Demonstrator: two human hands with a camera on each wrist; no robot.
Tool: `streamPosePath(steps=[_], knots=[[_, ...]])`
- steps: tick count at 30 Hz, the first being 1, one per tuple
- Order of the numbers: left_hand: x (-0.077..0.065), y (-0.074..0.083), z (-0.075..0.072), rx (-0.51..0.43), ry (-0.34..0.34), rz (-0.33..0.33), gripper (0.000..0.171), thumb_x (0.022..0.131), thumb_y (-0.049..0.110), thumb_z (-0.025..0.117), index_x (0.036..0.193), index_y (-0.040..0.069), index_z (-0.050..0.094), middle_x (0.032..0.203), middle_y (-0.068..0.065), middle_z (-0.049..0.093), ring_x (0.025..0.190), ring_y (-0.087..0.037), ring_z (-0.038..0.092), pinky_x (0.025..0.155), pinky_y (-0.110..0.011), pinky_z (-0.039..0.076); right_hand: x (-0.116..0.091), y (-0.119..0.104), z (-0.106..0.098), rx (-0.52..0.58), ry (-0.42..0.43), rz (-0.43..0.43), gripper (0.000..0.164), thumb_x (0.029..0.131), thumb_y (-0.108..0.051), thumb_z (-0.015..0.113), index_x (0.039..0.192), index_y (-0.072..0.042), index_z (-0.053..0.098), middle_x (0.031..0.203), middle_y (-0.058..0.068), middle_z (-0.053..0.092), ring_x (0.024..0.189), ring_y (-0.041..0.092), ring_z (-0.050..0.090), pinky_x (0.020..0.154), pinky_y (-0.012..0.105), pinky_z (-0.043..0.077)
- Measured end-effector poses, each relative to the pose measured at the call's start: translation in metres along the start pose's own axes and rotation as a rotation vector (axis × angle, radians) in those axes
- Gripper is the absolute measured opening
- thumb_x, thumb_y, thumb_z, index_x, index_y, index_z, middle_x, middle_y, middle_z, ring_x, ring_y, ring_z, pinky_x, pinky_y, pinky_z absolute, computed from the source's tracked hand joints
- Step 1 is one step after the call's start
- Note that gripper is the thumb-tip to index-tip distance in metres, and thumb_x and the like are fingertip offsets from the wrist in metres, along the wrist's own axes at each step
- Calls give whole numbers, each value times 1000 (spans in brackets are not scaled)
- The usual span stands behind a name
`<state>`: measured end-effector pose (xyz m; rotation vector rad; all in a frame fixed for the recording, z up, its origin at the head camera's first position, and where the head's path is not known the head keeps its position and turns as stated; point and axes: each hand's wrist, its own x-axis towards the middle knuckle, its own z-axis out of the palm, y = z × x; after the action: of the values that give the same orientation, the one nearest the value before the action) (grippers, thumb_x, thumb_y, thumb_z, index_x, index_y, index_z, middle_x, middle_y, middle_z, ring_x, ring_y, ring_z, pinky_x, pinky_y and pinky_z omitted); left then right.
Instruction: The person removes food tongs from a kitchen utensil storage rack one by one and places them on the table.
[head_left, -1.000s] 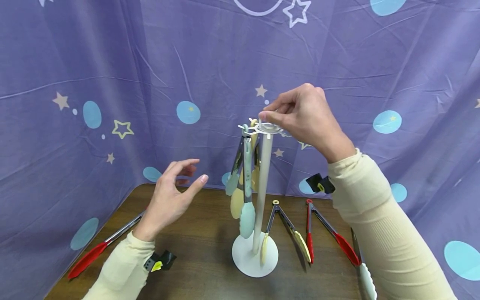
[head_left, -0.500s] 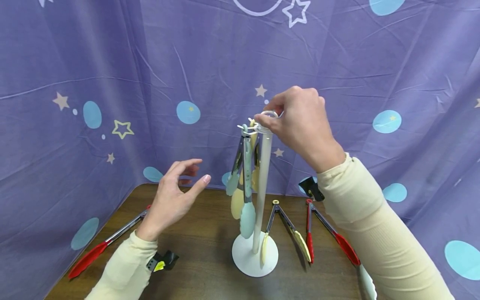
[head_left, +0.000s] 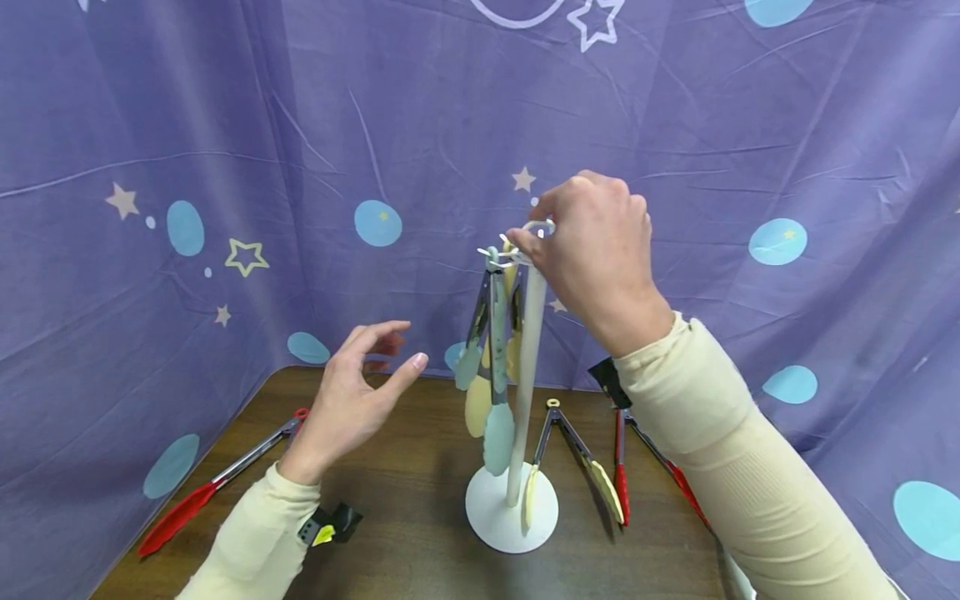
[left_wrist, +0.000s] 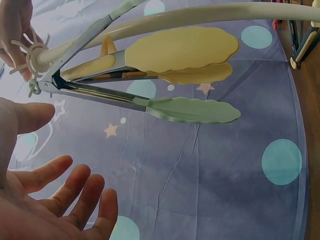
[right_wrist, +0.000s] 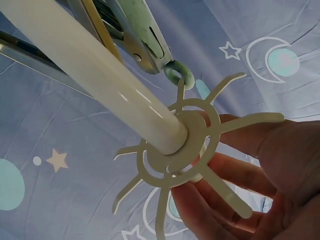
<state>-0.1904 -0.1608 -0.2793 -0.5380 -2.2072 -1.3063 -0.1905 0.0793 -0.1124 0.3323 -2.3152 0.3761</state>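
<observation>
Head view: stand (head_left: 528,350), top in right grip (head_left: 602,254).

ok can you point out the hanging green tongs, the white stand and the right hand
hanging green tongs (head_left: 499,367): head view, middle of the front arm
white stand (head_left: 526,375): head view, on its upright pole
right hand (head_left: 600,250): head view, back of the hand
</observation>
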Motion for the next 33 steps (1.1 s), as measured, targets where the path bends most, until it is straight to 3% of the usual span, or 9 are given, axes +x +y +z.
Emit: streamPosePath(steps=[6, 18, 33], knots=[[0, 2, 1, -9, 2, 0, 47, 91, 23, 78, 133, 9, 63, 115, -7, 61, 109, -19, 58, 92, -44, 52, 1, -1, 1, -14, 4, -6, 33, 84, -34, 85, 103, -8, 81, 103, 10, 77, 98, 35, 71, 81, 51, 56], [3, 7, 6, -64, 30, 34, 55, 87, 26, 82, 136, 14, 61, 118, -4, 59, 112, -16, 55, 95, -45, 47, 2, -1, 2, 5, 1, 3, 29, 86, -31, 83, 102, -7, 81, 101, 13, 76, 91, 39, 73, 81, 50, 57], [5, 15, 8, -76, 27, 36, 60, 86, 27, 82, 139, 13, 57, 125, -5, 56, 116, -21, 54, 99, -48, 45, 3, -2, 1, 54, -3, 29, 26, 86, -27, 82, 99, -5, 81, 98, 14, 77, 86, 38, 73, 81, 50, 57]])
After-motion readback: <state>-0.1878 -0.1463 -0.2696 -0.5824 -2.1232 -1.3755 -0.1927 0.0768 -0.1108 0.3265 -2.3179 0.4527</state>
